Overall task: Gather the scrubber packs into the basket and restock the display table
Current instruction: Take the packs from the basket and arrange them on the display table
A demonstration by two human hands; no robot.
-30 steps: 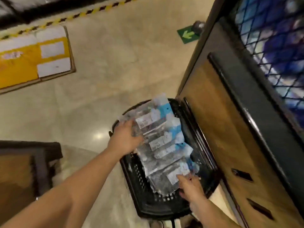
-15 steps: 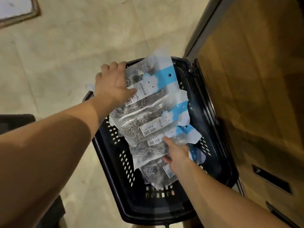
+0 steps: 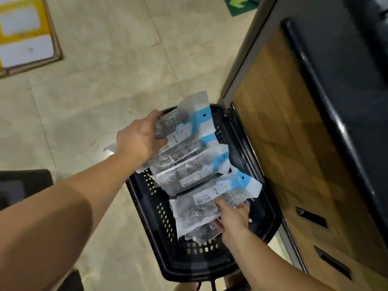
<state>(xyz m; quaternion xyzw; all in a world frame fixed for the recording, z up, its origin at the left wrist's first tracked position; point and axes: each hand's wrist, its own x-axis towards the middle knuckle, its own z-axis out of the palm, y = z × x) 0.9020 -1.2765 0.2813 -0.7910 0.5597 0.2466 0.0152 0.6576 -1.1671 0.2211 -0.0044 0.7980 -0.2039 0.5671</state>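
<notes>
The pale floor point(image 3: 105, 91) fills the view from 9 to 12 o'clock, and a wooden unit point(image 3: 294, 143) runs down the 3 o'clock side. The black basket point(image 3: 161, 217) stands on the floor just beside that unit, its far corner touching it.

The scrubber packs point(image 3: 195, 173) are spread in an overlapping row over the basket's mouth, running from its 11 o'clock rim toward 5 o'clock. I cannot tell if the lowest ones rest on the basket floor.

The left hand point(image 3: 140, 141) grasps the far end of the row, with its thumb across the top pack and its fingers curled round the edge. The right hand point(image 3: 233, 219) holds the near end, pinching the lowest packs between thumb and fingers.

This looks like the gathering step, with the bundle being settled into the basket. The next move calls for lowering both ends together so that no pack slides over the rim at 11 o'clock. Both hands then let go, before the basket is carried to the desk.

Half a second ago the left hand lay knuckles-up on the far pack, and the right hand pressed the middle of the row. The right hand now sits at the nearest pack, and the row is more spread out. The head has tipped up, so more floor is in view at 12 o'clock.
</notes>
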